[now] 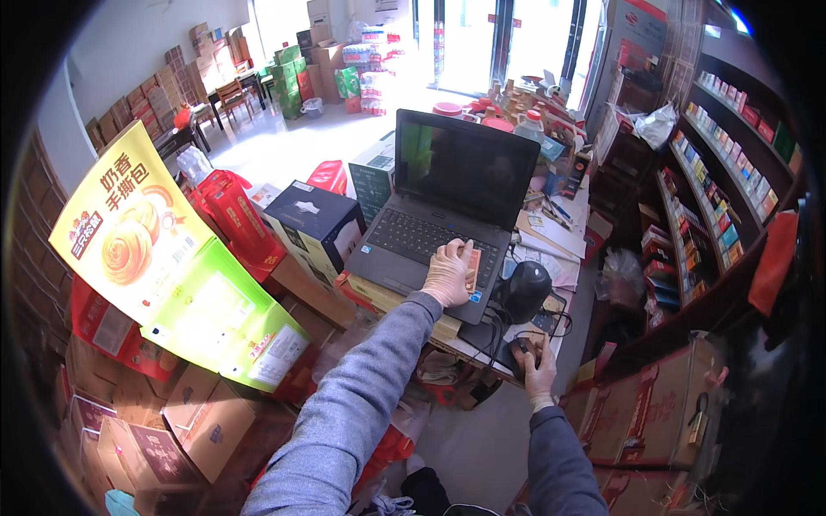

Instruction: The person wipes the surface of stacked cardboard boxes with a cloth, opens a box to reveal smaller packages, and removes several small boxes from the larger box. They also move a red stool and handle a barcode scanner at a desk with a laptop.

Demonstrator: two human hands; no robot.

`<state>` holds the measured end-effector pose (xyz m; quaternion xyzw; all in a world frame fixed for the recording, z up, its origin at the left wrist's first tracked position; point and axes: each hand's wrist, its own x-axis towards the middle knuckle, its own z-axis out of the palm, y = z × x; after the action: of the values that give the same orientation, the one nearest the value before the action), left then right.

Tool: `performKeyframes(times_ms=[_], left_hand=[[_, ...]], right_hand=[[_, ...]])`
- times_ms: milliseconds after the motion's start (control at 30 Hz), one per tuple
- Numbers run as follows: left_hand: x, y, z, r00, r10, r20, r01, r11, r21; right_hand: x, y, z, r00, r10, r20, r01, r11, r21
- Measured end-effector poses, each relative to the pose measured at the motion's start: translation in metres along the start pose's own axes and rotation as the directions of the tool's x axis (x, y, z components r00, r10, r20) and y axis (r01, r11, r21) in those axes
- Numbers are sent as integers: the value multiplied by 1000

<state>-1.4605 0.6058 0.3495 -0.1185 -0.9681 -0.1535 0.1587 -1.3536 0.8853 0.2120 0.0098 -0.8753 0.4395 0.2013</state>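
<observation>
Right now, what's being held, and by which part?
A dark mouse, by its right side, in the right hand; the left hand rests on the laptop.

Brown lettering [126, 182] (large), on yellow panel [131, 225]

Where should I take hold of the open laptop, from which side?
I'd take the laptop by both side edges of its base, from the near side: the base lies flat, while the raised screen is a thin, hinged panel. The rounded black device beside the right edge probably leaves less finger room.
</observation>
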Motion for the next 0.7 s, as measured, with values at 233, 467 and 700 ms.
performKeyframes(times_ms=[233, 467, 700], left_hand=[[-20, -9, -11, 997, -62, -49, 54, 987, -152], [-90, -22, 16, 947, -207, -247, 78, 890, -448], [-146, -29, 34, 969, -209, -131, 106, 832, -544]], right_hand=[[4, -5, -1, 999, 32, 9, -32, 999, 10], [1, -2, -3, 998, -54, 21, 54, 998, -13], [-18, -20, -11, 943, -279, 179, 313, 929, -199]])
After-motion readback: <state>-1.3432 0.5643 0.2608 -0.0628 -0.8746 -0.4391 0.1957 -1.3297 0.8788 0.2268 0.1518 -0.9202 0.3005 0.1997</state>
